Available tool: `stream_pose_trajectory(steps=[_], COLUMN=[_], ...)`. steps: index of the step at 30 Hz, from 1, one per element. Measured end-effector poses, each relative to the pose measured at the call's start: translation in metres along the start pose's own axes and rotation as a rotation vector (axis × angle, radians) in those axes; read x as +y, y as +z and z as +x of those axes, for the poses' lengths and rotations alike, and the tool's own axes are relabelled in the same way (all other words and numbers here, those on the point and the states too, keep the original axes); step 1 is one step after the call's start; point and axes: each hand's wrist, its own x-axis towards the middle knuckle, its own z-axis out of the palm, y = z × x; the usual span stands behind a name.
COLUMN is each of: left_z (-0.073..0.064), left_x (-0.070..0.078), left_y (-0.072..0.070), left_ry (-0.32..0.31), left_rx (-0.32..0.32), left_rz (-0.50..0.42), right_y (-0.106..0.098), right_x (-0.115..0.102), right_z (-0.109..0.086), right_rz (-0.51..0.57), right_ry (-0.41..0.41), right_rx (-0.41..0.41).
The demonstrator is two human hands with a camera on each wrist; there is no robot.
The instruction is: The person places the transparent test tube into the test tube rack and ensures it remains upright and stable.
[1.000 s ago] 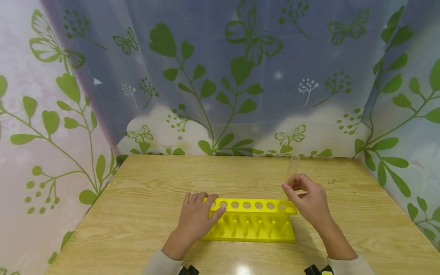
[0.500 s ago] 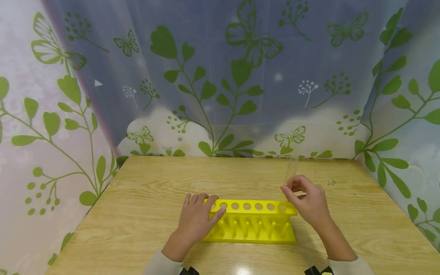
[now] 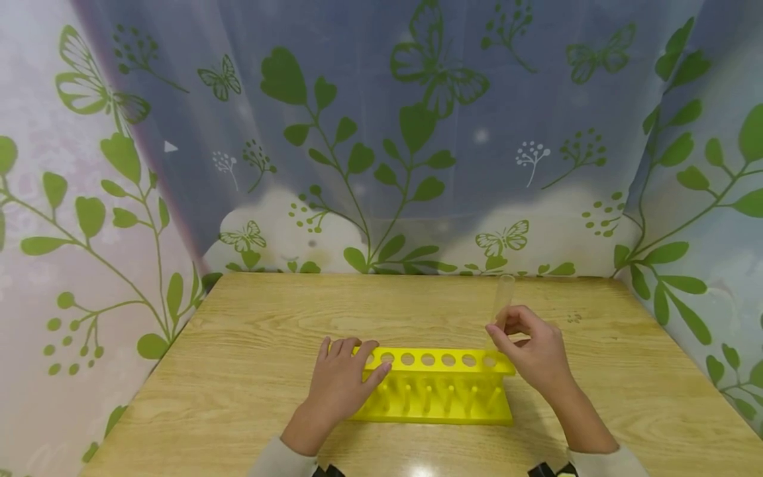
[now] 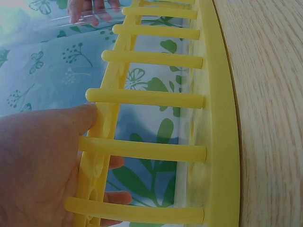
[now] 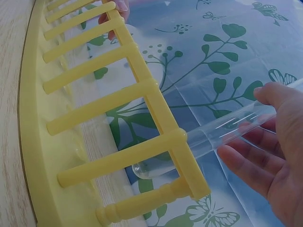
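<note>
A yellow test tube rack [image 3: 438, 419] stands on the wooden table, with a row of round holes in its top plate and pegs on its base. My left hand [image 3: 341, 377] grips the left end of the top plate, thumb in front and fingers behind, as the left wrist view shows. At the other end, my right hand [image 3: 539, 348] pinches a clear test tube [image 3: 505, 291] between thumb and fingers. The tube leans slightly. In the right wrist view its rounded bottom [image 5: 140, 169] lies below the top plate, apparently through the end hole, above the base.
The pale wooden table [image 3: 250, 318] extends around the rack. A curtain [image 3: 381, 146] with green leaves and butterflies hangs behind the table's back edge and along both sides. A small dark mark [image 3: 574, 318] lies on the table to the right.
My right hand and the test tube have shifted very slightly left. The view has tilted a little. My left hand and the rack keep their places.
</note>
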Motion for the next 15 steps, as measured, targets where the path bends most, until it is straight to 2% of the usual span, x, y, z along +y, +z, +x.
stream_pose_trajectory(steps=[15], left_z=[0.0], left_x=[-0.0004], left_y=[0.0009], left_ry=[0.002], left_rx=[0.003], left_rz=[0.006], right_y=[0.0002], right_x=[0.0015], right_z=[-0.0002], right_rz=[-0.008], right_ry=[0.033], right_rx=[-0.005])
